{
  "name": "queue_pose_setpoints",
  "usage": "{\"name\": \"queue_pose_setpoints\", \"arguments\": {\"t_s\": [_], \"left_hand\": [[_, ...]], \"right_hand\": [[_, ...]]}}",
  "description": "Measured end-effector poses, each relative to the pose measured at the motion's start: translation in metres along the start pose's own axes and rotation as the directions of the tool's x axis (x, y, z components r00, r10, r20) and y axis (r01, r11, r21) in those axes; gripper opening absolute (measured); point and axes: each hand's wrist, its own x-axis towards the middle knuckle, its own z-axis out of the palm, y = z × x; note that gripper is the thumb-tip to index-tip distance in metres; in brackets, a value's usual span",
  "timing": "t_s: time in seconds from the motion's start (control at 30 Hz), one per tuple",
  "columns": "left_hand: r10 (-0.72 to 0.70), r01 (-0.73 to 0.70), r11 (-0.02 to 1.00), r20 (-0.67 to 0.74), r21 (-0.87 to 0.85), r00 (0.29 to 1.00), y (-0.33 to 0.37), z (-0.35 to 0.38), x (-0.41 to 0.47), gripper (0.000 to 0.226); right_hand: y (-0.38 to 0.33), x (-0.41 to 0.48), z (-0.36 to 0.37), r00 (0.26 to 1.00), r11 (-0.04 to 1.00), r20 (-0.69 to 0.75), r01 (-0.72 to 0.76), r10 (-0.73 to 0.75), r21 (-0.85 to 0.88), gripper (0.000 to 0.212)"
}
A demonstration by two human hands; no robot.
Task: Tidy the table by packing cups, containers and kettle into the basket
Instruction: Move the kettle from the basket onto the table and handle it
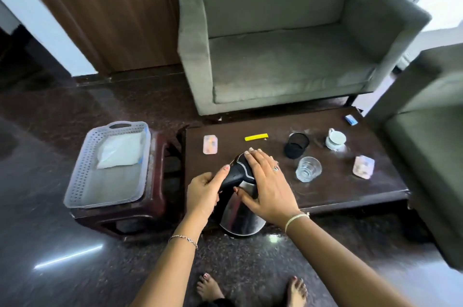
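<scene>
Currently I observe both hands on the kettle (240, 216), which is at the near left corner of the tabletop (350, 189); I cannot tell whether its base touches anything. My left hand (204, 194) is clenched around the black handle (233, 177). My right hand (268, 189) lies flat over the lid, fingers straight, thumb against the steel body.

The basket (72, 186) sits on a dark stool (160, 181) just left of the tabletop and holds a white packet (120, 151).

On the tabletop, right of the kettle:
- a clear glass (308, 169), nearest;
- a black mesh cup (296, 145), farther;
- a white cup (335, 140), to its right;
- a pink container (363, 166), far right.

A second pink container (210, 144) stands far left, a yellow strip (256, 136) beside it.
</scene>
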Motion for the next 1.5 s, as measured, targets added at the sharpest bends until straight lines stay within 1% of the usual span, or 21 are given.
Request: {"name": "queue_pose_setpoints", "arguments": {"t_s": [0.1, 0.2, 0.3, 0.5, 0.67, 0.93, 1.23, 1.4, 1.5], "left_hand": [[-0.005, 0.005, 1.0, 0.002, 0.008, 1.0, 0.0, 0.04, -0.014, 0.058], [-0.027, 0.027, 0.999, -0.017, 0.024, 0.999, 0.006, 0.081, -0.023, 0.056], [-0.023, 0.024, 0.998, -0.021, 0.055, 1.0, 0.012, 0.112, -0.027, 0.054], [0.0, 0.002, 0.992, -0.013, 0.127, 1.0, 0.021, 0.153, -0.024, 0.047], [-0.009, 0.013, 0.981, -0.022, 0.194, 1.0, 0.016, 0.172, -0.002, 0.049], [-0.029, 0.025, 0.967, 0.012, 0.254, 1.0, -0.001, 0.193, 0.033, 0.05], [-0.056, 0.044, 0.933, 0.024, 0.358, 0.998, -0.009, 0.216, 0.056, 0.048], [-0.094, 0.086, 0.926, 0.003, 0.367, 0.996, -0.011, 0.225, 0.063, 0.045], [-0.102, 0.094, 0.92, 0.001, 0.381, 0.995, -0.012, 0.228, 0.066, 0.048]], "right_hand": [[0.035, -0.02, -0.014, 1.0, 1.0, 0.014, -0.008, 0.008, 0.01, 0.081], [0.071, -0.031, -0.03, 0.999, 1.0, 0.051, -0.016, 0.015, 0.011, 0.081], [0.102, -0.036, -0.041, 0.995, 1.0, 0.099, 0.007, -0.006, -0.004, 0.08], [0.14, -0.038, -0.049, 0.994, 1.0, 0.112, -0.014, 0.015, -0.004, 0.081], [0.161, -0.032, -0.037, 0.992, 0.998, 0.11, -0.057, 0.055, 0.014, 0.082], [0.183, -0.024, -0.006, 0.98, 0.981, 0.11, -0.174, 0.164, 0.091, 0.075], [0.206, -0.017, 0.014, 0.96, 0.956, 0.145, -0.26, 0.241, 0.132, 0.072], [0.214, -0.011, 0.02, 0.947, 0.941, 0.173, -0.298, 0.27, 0.16, 0.071], [0.217, -0.008, 0.022, 0.942, 0.936, 0.187, -0.309, 0.278, 0.168, 0.07]]}}
